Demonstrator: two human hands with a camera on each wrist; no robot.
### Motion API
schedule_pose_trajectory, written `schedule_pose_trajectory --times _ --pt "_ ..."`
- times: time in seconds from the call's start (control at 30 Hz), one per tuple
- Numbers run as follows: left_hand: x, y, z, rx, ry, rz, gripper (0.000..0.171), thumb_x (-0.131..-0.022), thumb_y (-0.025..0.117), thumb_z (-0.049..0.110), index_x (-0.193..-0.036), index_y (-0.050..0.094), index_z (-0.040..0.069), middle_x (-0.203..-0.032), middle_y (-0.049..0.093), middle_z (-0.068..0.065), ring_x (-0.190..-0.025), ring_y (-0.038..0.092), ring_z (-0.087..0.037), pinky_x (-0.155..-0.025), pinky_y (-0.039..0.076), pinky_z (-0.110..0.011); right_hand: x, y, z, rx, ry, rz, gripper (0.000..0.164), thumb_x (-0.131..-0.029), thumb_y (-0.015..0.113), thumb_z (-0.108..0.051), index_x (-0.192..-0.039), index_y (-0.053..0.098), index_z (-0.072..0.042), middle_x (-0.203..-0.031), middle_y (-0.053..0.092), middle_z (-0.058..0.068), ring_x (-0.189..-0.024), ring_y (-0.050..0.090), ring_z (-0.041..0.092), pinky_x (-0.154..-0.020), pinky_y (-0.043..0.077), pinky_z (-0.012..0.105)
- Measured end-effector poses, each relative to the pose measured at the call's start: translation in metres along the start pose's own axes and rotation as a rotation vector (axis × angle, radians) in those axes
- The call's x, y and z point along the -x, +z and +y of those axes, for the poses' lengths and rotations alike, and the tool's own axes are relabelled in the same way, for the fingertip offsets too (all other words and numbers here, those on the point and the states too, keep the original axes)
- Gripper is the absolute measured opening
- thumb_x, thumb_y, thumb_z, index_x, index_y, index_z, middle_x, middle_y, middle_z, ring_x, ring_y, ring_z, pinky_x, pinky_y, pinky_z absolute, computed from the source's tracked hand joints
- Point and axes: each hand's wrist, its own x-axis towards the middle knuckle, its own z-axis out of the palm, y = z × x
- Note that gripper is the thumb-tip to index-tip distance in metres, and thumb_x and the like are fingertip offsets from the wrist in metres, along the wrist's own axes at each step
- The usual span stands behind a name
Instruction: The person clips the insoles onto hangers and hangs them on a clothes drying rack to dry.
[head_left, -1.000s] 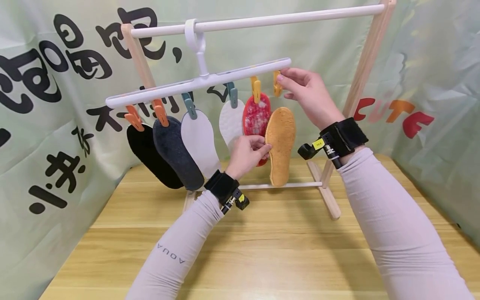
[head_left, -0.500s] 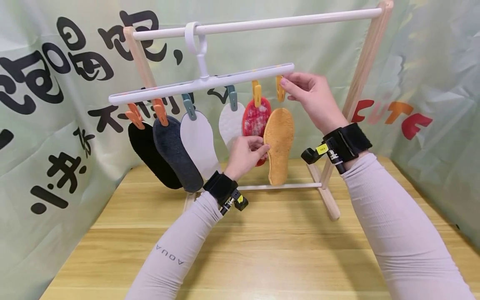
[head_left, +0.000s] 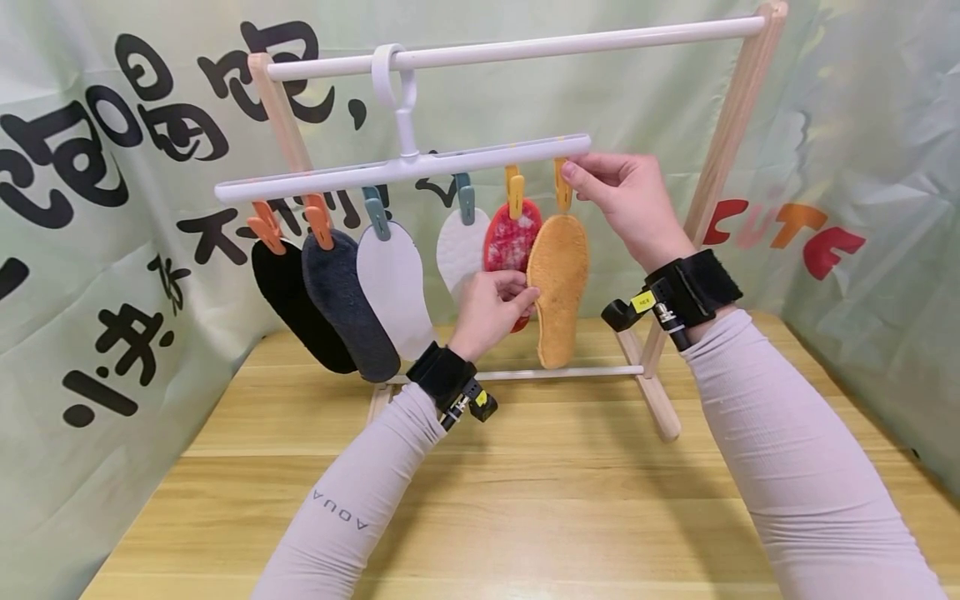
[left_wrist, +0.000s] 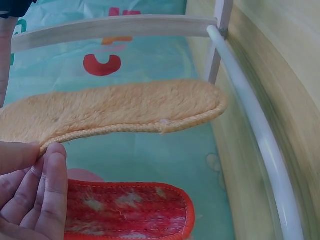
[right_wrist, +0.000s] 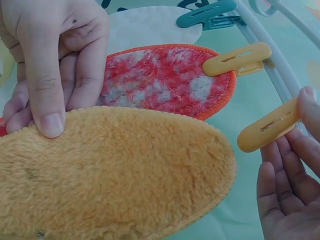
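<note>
My left hand pinches the edge of a fuzzy orange-yellow insole, thumb on the near face, and holds it upright. My right hand pinches a yellow clothespin at the right end of the white hanger. In the right wrist view that clothespin sits just off the insole's rounded top, with a gap between them. Behind my left fingers hangs a red and white insole from another yellow clothespin. The left wrist view shows the insole's braided edge between thumb and fingers.
Black, dark grey and white insoles hang from orange and teal clothespins on the left. The hanger hooks onto the white top bar of a wooden rack standing on a wooden table. Printed cloth surrounds it.
The hanger's right end has dropped, bringing the right hand and its clothespin down closer to the orange-yellow insole's top. The left hand stays nearly still with the insole.
</note>
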Motion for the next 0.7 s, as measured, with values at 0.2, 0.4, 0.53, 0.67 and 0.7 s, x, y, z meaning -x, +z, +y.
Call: schedule_pose_trajectory --times 0.2,0.4,0.53,0.67,0.7 --pt "-0.0001 0.0004 0.0001 0.002 0.011 0.013 0.016 -0.100 0.077 0.008 -0.107 0.077 -0.006 -0.093 0.081 -0.023 -0.075 0.080 -0.021 -0.077 0.068 -0.040 -0.0003 0.0010 0.0013 -0.014 -0.004 0.011 0.032 -0.100 0.079 -0.022 -0.125 0.079 -0.003 -0.096 0.081 -0.014 -0.097 0.069 0.009 -0.093 0.051 0.025" --pt "-0.0001 0.0016 0.0030 -0.019 0.031 0.022 0.017 -0.099 0.077 0.009 -0.108 0.077 -0.006 -0.093 0.081 -0.022 -0.081 0.081 -0.032 -0.072 0.065 -0.027 -0.0004 0.0000 0.0018 -0.015 0.001 0.020 0.026 -0.099 0.080 -0.023 -0.121 0.082 -0.008 -0.095 0.082 -0.013 -0.098 0.071 0.008 -0.098 0.052 0.027" --pt "-0.0007 0.0020 0.0039 -0.022 0.033 0.032 0.018 -0.099 0.078 0.009 -0.109 0.078 -0.005 -0.094 0.081 -0.022 -0.082 0.081 -0.034 -0.073 0.065 -0.027 -0.0009 -0.0002 0.0024 -0.004 0.007 0.027 0.025 -0.099 0.081 -0.023 -0.120 0.083 -0.009 -0.095 0.082 -0.014 -0.099 0.072 0.007 -0.104 0.053 0.030" --pt "-0.0013 0.0020 0.0048 -0.018 0.025 0.039 0.019 -0.099 0.078 0.010 -0.111 0.078 -0.005 -0.095 0.081 -0.021 -0.081 0.081 -0.030 -0.074 0.065 -0.026 -0.0010 0.0001 0.0026 -0.013 0.017 0.034 0.025 -0.098 0.081 -0.023 -0.119 0.083 -0.010 -0.096 0.082 -0.014 -0.100 0.072 0.007 -0.108 0.052 0.033" --pt "-0.0013 0.0020 0.0052 -0.018 0.024 0.040 0.019 -0.099 0.078 0.010 -0.111 0.078 -0.005 -0.096 0.081 -0.021 -0.081 0.081 -0.029 -0.074 0.065 -0.027 -0.0010 0.0002 0.0027 -0.017 0.019 0.036 0.025 -0.098 0.081 -0.023 -0.119 0.083 -0.010 -0.096 0.082 -0.014 -0.100 0.072 0.007 -0.109 0.052 0.034"
